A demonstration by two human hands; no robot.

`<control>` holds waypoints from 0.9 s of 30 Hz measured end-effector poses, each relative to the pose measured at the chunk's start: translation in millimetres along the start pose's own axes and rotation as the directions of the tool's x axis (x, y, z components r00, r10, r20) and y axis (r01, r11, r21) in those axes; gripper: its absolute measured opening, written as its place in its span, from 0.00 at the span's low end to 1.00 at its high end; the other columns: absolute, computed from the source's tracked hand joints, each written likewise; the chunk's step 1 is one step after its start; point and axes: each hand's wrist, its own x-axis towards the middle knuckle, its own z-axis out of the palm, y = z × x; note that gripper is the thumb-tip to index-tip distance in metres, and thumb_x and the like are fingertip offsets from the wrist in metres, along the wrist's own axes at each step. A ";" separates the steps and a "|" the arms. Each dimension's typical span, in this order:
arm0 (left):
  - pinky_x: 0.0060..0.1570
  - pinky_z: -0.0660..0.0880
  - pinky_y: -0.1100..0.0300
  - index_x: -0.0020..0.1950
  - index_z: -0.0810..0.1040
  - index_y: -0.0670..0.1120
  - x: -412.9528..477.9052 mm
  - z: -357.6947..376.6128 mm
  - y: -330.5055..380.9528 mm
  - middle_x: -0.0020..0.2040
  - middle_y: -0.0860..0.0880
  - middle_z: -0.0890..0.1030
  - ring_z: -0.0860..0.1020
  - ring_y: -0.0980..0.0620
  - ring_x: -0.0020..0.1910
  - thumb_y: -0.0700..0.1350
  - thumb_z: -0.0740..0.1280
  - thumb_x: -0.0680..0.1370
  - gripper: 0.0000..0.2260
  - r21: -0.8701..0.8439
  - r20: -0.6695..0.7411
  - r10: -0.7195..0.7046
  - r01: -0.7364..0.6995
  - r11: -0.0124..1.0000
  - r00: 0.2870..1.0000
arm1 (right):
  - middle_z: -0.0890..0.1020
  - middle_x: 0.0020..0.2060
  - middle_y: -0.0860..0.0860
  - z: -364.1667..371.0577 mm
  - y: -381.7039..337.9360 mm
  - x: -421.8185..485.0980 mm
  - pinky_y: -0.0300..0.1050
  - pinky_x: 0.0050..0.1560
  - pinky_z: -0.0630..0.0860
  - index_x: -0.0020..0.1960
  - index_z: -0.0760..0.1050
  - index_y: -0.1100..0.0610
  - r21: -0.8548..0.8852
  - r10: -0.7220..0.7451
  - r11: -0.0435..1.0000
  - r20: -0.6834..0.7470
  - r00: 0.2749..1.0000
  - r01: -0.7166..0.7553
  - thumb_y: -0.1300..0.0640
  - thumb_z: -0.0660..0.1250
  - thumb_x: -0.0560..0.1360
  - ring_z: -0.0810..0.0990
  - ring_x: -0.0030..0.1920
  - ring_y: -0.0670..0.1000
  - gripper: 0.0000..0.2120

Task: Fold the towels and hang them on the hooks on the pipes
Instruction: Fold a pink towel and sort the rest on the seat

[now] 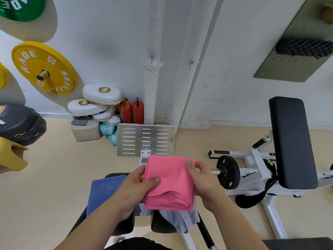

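Head view: one pink towel (169, 183), soft napped cloth folded into a thick layered rectangle, held above the black padded table (160, 225). My left hand (133, 192) grips its left edge, thumb on top, and my right hand (203, 181) pinches its right edge. Beneath: one blue towel (102, 192), flat, and one grey towel (180, 221), crumpled; beyond: two white tape-wrapped pipes (150, 87), each with a small metal hook (152, 57).
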 end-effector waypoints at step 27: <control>0.46 0.85 0.49 0.65 0.76 0.50 10.2 -202.2 -97.3 0.52 0.45 0.85 0.85 0.45 0.47 0.35 0.68 0.71 0.23 0.078 -0.429 -0.283 0.348 0.934 0.858 | 0.82 0.52 0.58 203.4 129.5 62.0 0.48 0.50 0.83 0.72 0.70 0.51 -0.327 0.185 0.941 0.302 0.935 -0.081 0.62 0.74 0.75 0.83 0.51 0.54 0.28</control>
